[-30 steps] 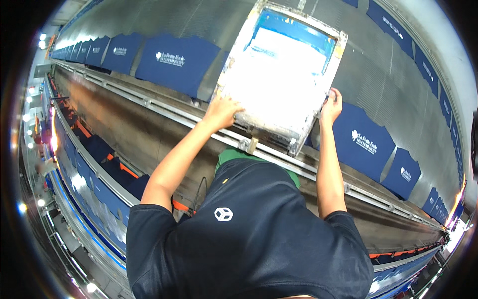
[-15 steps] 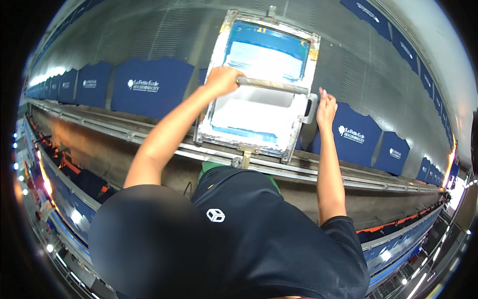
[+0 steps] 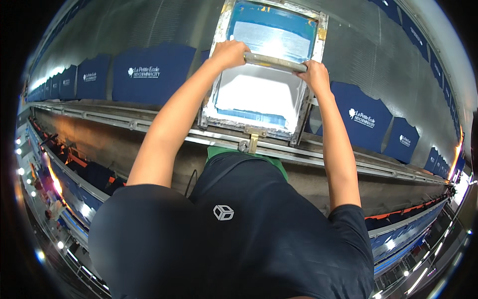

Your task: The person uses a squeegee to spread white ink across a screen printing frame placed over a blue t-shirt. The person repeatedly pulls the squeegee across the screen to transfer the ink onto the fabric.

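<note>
Grey table (image 3: 164, 30) — left hand (image 3: 230, 54), right hand (image 3: 315, 77) gripping bar (image 3: 274, 62) across frame (image 3: 322, 34).

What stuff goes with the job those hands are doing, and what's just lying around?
Part of the job:
- squeegee, gripped by the left hand and right hand
- screen-printing frame under it
- white ink inside the frame

Just nearby, untouched:
- navy garment panels with white prints
- thin black cable
</note>
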`<state>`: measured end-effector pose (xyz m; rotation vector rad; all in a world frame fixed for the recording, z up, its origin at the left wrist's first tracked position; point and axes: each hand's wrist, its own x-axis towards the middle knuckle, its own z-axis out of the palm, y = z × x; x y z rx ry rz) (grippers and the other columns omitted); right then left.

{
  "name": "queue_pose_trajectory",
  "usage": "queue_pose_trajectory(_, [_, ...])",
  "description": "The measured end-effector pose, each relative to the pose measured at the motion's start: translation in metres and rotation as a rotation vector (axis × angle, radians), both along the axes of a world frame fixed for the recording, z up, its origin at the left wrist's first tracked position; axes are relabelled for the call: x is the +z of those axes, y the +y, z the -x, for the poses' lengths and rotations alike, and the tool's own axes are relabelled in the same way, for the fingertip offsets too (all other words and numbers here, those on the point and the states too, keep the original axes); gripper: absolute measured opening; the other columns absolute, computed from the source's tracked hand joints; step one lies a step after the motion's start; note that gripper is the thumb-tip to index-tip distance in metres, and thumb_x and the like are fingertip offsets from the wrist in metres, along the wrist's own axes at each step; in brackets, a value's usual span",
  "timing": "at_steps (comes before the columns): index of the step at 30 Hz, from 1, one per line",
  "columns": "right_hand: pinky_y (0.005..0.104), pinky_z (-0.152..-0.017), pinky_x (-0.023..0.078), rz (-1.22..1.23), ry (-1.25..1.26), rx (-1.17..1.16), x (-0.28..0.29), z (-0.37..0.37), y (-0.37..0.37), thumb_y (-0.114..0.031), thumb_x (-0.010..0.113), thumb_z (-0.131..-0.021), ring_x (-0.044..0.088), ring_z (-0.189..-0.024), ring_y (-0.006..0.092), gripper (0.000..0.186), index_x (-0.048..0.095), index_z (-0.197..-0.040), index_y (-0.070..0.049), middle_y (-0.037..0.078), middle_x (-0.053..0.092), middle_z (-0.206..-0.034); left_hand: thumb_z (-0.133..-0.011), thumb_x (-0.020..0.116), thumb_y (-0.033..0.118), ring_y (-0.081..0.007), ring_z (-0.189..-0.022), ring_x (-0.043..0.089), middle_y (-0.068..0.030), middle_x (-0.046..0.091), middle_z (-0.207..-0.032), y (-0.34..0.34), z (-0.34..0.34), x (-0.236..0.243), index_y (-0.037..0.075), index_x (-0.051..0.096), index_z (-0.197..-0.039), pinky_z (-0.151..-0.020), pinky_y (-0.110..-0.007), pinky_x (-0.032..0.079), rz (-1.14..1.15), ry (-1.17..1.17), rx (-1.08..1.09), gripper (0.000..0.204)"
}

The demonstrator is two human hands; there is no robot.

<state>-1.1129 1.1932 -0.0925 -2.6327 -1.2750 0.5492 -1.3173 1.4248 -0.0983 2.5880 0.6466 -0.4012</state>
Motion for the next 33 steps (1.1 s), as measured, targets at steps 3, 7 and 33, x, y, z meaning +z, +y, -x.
queue_pose_trajectory(3, [0.0454,-0.085,0.057,-0.182,-0.029,0.081,-0.011,0.049,-0.048,-0.021,0.087,-0.074,0.070,-0.095,0.0349,0.027,0.079,-0.096,-0.009,0.014,0.075,-0.097,-0.078,0.075,0.013,-0.0303,-0.097,0.074,-0.0096,0.078,-0.103,-0.040,0.047,-0.004,0.029,0.080,-0.114,-0.084,-0.043,0.058,0.023,-0.018,0.029,0.040])
queue_pose_trajectory(7, [0.0432,-0.089,0.055,-0.216,0.018,0.042,-0.008,0.124,-0.107,-0.001,0.081,-0.068,0.065,-0.105,0.0318,0.039,0.076,-0.105,-0.010,0.010,0.070,-0.107,-0.073,0.067,-0.002,-0.0255,-0.100,0.072,-0.0010,0.077,-0.109,-0.106,0.125,-0.002,0.025,0.080,-0.112,-0.082,-0.042,0.057,-0.037,-0.157,0.033,0.048])
queue_pose_trajectory(33, [0.0442,-0.081,0.058,-0.037,0.243,-0.025,-0.013,-0.001,-0.012,-0.024,0.092,-0.071,0.075,-0.088,0.0352,0.043,0.076,-0.103,0.001,0.023,0.075,-0.088,-0.071,0.088,0.033,-0.0312,-0.096,0.075,-0.0111,0.079,-0.100,0.004,0.001,-0.005,0.018,0.079,-0.117,-0.084,-0.045,0.059,0.043,0.047,-0.071,0.048])
